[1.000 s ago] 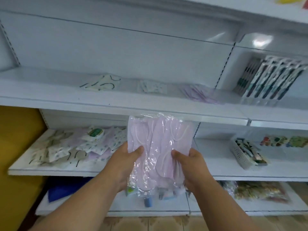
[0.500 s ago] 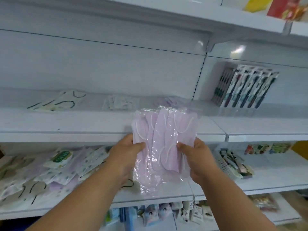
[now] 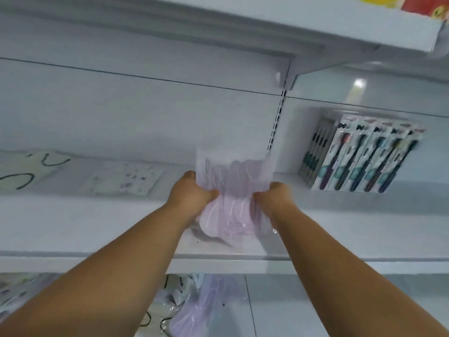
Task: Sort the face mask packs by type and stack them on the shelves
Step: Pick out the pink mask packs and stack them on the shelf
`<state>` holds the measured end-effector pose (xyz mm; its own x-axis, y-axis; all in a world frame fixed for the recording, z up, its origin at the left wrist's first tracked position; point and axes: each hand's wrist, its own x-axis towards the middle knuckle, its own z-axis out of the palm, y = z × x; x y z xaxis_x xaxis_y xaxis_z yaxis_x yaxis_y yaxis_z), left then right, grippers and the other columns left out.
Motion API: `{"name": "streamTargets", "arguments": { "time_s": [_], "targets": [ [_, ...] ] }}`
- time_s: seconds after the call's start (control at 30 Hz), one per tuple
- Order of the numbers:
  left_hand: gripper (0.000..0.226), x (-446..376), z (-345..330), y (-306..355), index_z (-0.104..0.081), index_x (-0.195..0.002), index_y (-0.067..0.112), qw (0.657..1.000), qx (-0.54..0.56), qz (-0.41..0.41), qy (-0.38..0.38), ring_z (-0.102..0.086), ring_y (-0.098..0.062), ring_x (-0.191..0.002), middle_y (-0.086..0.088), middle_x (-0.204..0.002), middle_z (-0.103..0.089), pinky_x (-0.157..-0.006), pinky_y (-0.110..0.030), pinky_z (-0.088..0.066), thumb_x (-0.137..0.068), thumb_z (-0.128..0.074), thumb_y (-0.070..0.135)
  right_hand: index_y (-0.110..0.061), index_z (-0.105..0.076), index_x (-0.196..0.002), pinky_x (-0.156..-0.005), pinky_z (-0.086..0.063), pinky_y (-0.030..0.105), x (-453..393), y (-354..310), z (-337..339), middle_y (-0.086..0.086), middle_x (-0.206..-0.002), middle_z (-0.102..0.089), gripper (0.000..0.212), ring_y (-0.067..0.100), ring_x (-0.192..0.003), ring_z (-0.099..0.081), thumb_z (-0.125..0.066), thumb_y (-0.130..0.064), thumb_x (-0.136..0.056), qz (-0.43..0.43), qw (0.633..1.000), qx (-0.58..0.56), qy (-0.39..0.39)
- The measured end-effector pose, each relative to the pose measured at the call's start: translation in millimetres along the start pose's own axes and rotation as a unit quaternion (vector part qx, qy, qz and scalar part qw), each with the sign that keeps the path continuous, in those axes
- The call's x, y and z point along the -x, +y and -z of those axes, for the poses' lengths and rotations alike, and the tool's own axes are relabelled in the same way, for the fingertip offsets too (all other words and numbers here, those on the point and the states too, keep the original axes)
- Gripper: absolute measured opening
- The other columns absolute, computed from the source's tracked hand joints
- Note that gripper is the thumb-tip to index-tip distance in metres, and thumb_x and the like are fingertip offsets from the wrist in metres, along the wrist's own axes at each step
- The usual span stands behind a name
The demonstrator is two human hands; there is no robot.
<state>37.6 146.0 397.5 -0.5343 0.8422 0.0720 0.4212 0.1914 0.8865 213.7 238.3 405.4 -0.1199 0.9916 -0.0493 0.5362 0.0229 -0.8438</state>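
Pack in hand: you are holding a clear pack of lilac masks (image 3: 233, 188) over the middle shelf (image 3: 85, 229), toward its right end, just left of the slotted upright (image 3: 275, 125).

Left hand: your left hand (image 3: 192, 197) is pinching the pack's left edge, thumb curled onto the front and the other fingers hidden behind it.

Right hand: your right hand (image 3: 272, 198) is gripping the right edge in the same way, fingers curled in, with nothing else in it.

Long axis: the pack is standing nearly upright between your hands, top edge tipping away toward the back panel and lower end hanging just above the shelf board.

Direction from fingers: most of the pack is rising above and beyond your fingertips, so the free landing spot is lying straight ahead and below it.

Nearer hand: both hands are sitting level on either side, neither clearly closer to the shelf.

Neighbours: a speckled white pack (image 3: 126, 178) and a black-looped pack (image 3: 29, 171) are lying flat well to the left; toothbrush packs (image 3: 364, 154) are standing in the next bay to the right.

Judgement: you are probably needing to tip the top forward and lay it flat.
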Motion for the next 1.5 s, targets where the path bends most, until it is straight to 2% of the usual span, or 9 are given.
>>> {"name": "streamTargets", "arguments": {
  "time_s": [0.1, 0.17, 0.3, 0.4, 0.57, 0.93, 1.2, 1.37, 1.5],
  "targets": [
    [0.047, -10, -11, -6, -0.054, -0.112, 0.016, 0.979, -0.205, -0.005, 0.020, -0.060, -0.025, -0.087, 0.003, -0.093, -0.058, -0.066, -0.029, -0.041, -0.076, -0.074, 0.040, -0.009, -0.055, -0.093, -0.071, -0.049, 0.031, -11, -1, -7, 0.006, -0.086, -0.059, 0.016, 0.029, -0.088, -0.061, -0.065, -0.014, -0.082, 0.029, 0.976, 0.212, -0.035],
    [0.056, -8, -17, -9, -0.050, -0.116, 0.015, 0.961, -0.275, 0.000, 0.034, -0.061, -0.027, -0.090, -0.002, -0.101, -0.060, -0.066, -0.031, -0.043, -0.075, -0.072, 0.047, -0.012, -0.047, -0.103, -0.073, -0.044, 0.032, -11, 1, -9, 0.006, -0.094, -0.055, 0.028, 0.031, -0.095, -0.058, -0.065, -0.022, -0.084, 0.062, 0.958, 0.278, -0.013],
    [0.088, 3, -17, -8, -0.036, -0.140, 0.013, 0.922, -0.370, -0.037, 0.105, -0.051, -0.033, -0.115, -0.012, -0.128, -0.046, -0.087, -0.041, -0.047, -0.075, -0.078, 0.055, -0.010, -0.040, -0.122, -0.079, -0.040, 0.036, 0, 1, -8, 0.010, -0.116, -0.054, 0.047, 0.032, -0.107, -0.054, -0.066, -0.028, -0.087, 0.165, 0.908, 0.379, 0.068],
    [0.073, 17, -9, -5, -0.043, -0.140, 0.017, 0.917, -0.369, -0.101, 0.114, -0.048, -0.029, -0.119, -0.010, -0.131, -0.048, -0.094, -0.038, -0.044, -0.083, -0.072, 0.052, -0.011, -0.041, -0.128, -0.089, -0.043, 0.037, 14, -2, -9, 0.011, -0.123, -0.052, 0.051, 0.030, -0.110, -0.053, -0.066, -0.036, -0.090, 0.213, 0.880, 0.413, 0.098],
    [0.051, 58, 17, -13, -0.053, -0.133, 0.021, 0.947, -0.266, -0.165, 0.075, -0.050, -0.025, -0.118, -0.004, -0.129, -0.051, -0.094, -0.035, -0.044, -0.089, -0.070, 0.039, -0.013, -0.046, -0.123, -0.089, -0.042, 0.035, 62, -14, -23, 0.008, -0.120, -0.054, 0.039, 0.027, -0.108, -0.053, -0.060, -0.034, -0.094, 0.255, 0.891, 0.361, 0.101],
    [0.030, 208, 161, -122, -0.063, -0.118, 0.019, 0.950, -0.228, -0.186, 0.101, -0.056, -0.021, -0.105, 0.001, -0.112, -0.059, -0.085, -0.033, -0.045, -0.089, -0.069, 0.024, -0.012, -0.055, -0.109, -0.079, -0.039, 0.035, 246, -36, -122, 0.004, -0.105, -0.056, 0.025, 0.026, -0.094, -0.053, -0.064, -0.028, -0.092, 0.309, 0.918, 0.228, 0.098],
    [0.031, 287, 238, -229, -0.062, -0.119, 0.021, 0.949, -0.281, -0.053, 0.132, -0.058, -0.020, -0.100, 0.004, -0.108, -0.059, -0.084, -0.037, -0.050, -0.089, -0.069, 0.026, -0.012, -0.060, -0.090, -0.070, -0.041, 0.033, 330, -38, -238, 0.004, -0.088, -0.058, 0.017, 0.027, -0.079, -0.056, -0.073, -0.020, -0.082, 0.434, 0.889, 0.145, -0.016],
    [0.029, 306, 263, -289, -0.067, -0.110, 0.015, 0.946, -0.303, -0.012, 0.115, -0.063, -0.023, -0.089, 0.000, -0.098, -0.064, -0.073, -0.040, -0.056, -0.082, -0.070, 0.024, -0.013, -0.062, -0.093, -0.075, -0.045, 0.037, 354, -28, -304, 0.002, -0.093, -0.058, 0.015, 0.026, -0.085, -0.056, -0.069, -0.025, -0.087, 0.422, 0.889, 0.129, -0.123],
    [0.033, 293, 302, -334, -0.062, -0.121, 0.024, 0.948, -0.305, 0.052, 0.074, -0.058, -0.013, -0.101, 0.009, -0.109, -0.060, -0.088, -0.031, -0.052, -0.089, -0.069, 0.031, -0.015, -0.062, -0.096, -0.078, -0.045, 0.036, 355, -41, -368, -0.001, -0.096, -0.058, 0.014, 0.023, -0.090, -0.056, -0.067, -0.026, -0.090, 0.392, 0.895, 0.141, -0.163]
  ]
}}
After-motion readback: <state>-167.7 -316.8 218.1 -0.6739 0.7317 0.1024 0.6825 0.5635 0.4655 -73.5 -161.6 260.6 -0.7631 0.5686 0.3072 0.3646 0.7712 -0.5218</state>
